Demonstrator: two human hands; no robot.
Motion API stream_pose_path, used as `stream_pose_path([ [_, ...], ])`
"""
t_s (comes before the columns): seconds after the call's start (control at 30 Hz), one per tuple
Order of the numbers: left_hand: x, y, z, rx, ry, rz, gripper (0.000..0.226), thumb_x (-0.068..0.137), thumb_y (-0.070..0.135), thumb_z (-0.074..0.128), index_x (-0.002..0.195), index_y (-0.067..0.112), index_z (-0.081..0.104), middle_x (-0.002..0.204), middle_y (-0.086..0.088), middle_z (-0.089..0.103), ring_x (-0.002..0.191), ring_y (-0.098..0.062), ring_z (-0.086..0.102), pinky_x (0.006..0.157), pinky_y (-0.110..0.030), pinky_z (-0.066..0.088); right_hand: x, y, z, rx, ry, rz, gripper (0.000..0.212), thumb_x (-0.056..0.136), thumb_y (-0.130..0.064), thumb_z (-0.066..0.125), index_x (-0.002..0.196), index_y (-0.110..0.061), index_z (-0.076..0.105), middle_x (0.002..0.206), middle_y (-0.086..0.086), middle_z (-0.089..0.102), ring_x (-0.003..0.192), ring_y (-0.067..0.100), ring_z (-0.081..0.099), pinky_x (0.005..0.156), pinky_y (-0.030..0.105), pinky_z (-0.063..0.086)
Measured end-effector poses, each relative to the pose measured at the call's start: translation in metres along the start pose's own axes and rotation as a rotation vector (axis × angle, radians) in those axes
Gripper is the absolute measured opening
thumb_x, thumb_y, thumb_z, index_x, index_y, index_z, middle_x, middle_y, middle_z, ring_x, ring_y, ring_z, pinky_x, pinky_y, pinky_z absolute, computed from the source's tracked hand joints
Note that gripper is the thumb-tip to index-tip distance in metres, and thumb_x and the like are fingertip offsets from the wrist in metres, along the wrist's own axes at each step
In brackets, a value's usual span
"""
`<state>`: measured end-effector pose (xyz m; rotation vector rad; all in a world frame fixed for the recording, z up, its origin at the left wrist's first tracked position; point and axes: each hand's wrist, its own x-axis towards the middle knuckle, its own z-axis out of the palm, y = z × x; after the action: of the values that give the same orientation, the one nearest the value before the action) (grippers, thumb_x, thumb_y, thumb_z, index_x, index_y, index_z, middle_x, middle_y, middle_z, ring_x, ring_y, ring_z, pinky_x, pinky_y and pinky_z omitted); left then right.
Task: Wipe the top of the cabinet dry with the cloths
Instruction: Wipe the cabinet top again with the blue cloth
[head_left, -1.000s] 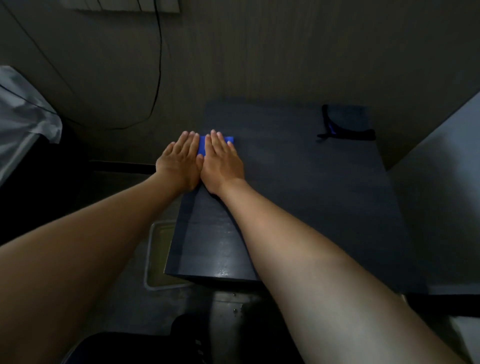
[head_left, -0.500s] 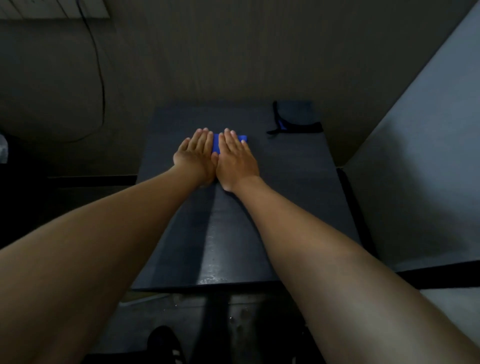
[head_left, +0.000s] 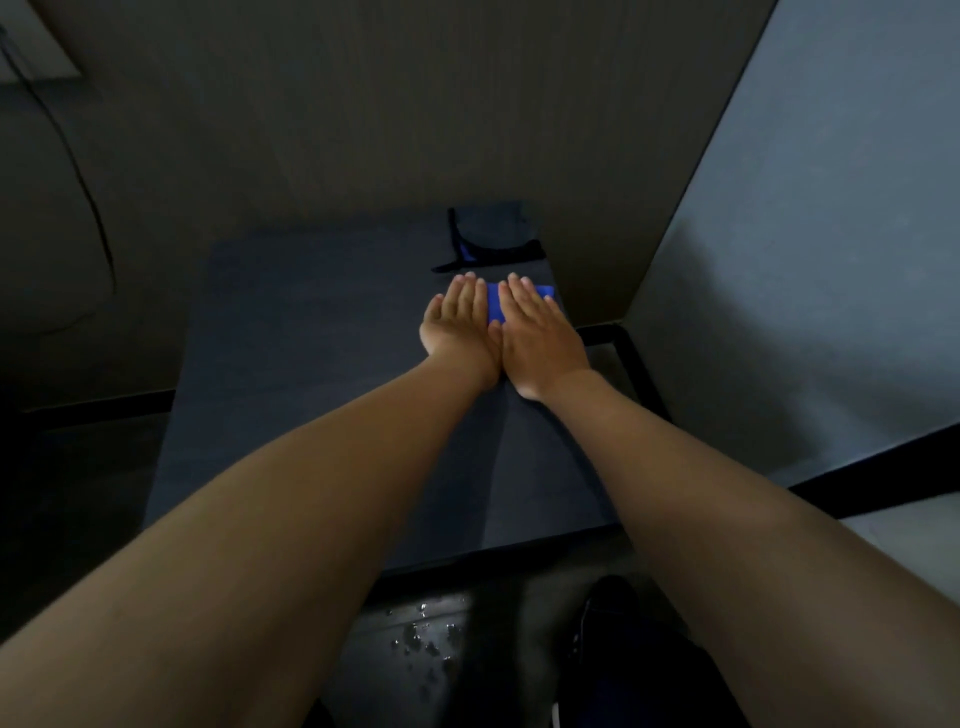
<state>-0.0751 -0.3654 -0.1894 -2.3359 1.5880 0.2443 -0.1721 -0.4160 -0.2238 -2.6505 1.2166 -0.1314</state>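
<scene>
The dark cabinet top (head_left: 311, 364) fills the middle of the head view. A folded blue cloth (head_left: 494, 307) lies flat on it near the right edge. My left hand (head_left: 460, 325) and my right hand (head_left: 537, 338) press down on the cloth side by side, fingers straight, thumbs touching. Most of the cloth is hidden under the palms; blue shows between the hands and at the right fingertips. A second dark cloth with a black strap (head_left: 488, 244) lies at the back right corner, just beyond my fingertips.
A wall runs behind the cabinet and a pale panel (head_left: 805, 260) stands close on the right. A black cable (head_left: 88, 208) hangs down the wall at left. Water drops (head_left: 426, 639) glisten on the floor below the front edge, near a dark shoe (head_left: 608, 608).
Both hands have slid the blue cloth from the left side of the cabinet top across to its right edge, staying flat and together. The view has swung right with them.
</scene>
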Motion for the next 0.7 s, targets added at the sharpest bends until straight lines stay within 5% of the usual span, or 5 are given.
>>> stream_pose_path([
  [0.7, 0.041, 0.022, -0.005, -0.072, 0.123, 0.047, 0.060, 0.106, 0.037, 0.008, 0.154, 0.011, -0.018, 0.162, -0.004, -0.024, 0.149, -0.017, -0.020, 0.123, -0.036, -0.005, 0.025, 0.034, -0.009, -0.014, 0.051, 0.075, 0.059, 0.107, -0.032, 0.022, 0.157, -0.004, 0.009, 0.165, 0.014, 0.005, 0.153, 0.025, 0.002, 0.124, 0.042, 0.012],
])
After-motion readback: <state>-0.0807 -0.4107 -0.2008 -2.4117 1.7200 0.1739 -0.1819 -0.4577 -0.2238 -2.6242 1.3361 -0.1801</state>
